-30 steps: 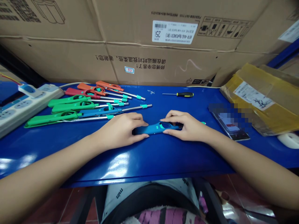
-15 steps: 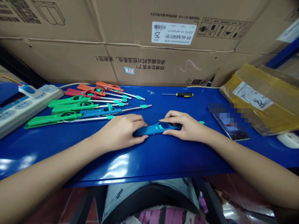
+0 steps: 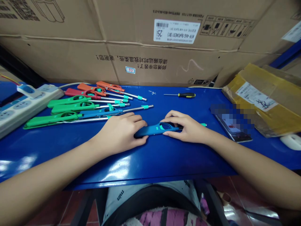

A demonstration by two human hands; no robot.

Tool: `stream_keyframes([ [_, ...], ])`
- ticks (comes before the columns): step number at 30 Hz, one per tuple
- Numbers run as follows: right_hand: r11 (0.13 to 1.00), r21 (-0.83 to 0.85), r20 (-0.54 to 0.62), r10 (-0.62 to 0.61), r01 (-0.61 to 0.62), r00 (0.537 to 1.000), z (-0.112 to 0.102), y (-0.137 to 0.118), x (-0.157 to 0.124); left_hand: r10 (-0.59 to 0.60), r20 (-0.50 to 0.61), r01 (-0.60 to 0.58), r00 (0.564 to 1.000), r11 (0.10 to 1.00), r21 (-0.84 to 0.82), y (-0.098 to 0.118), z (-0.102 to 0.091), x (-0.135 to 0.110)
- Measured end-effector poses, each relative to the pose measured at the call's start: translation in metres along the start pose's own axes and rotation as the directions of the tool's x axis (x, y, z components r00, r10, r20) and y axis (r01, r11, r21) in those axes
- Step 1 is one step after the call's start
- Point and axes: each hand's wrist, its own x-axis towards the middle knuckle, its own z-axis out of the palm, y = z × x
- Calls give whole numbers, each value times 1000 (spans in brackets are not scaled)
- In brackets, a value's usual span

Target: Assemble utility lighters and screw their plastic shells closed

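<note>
A blue long-nosed lighter (image 3: 156, 128) with teal trim lies across the blue table (image 3: 150, 153) in front of me. My left hand (image 3: 122, 131) is closed round the butt end of its handle. My right hand (image 3: 187, 127) is closed over the other end, thumb under and fingers on top, covering the start of the metal nose; a teal tip (image 3: 203, 124) shows beyond it. Both hands rest on the table top.
Several green, blue, red and orange lighters (image 3: 89, 105) lie in a pile at the left. A white power strip (image 3: 21, 105) is at far left. A small screwdriver (image 3: 185, 94) lies behind, a phone (image 3: 234, 127) and a yellow parcel (image 3: 263, 97) at right. Cardboard boxes (image 3: 141, 40) wall the back.
The hands and the blue lighter have barely moved; the lighter's handle end is tilted slightly more toward me under the left hand.
</note>
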Motion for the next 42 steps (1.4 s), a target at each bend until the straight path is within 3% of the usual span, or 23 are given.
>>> stream_keyframes([
  [5,1000,14,-5,-4,4,1000,1,0,2,-87,128,94,988,994,-47,3,-3,0],
  [9,1000,10,1,-21,21,1000,0,-1,2,-84,155,103,984,988,-115,1,-2,-1],
  [24,1000,-15,1,-15,15,1000,0,-2,2,-39,88,53,995,985,-166,-2,-2,-2],
  [42,998,36,-29,45,-44,999,4,4,1,-41,104,63,994,975,-213,-3,-5,0],
])
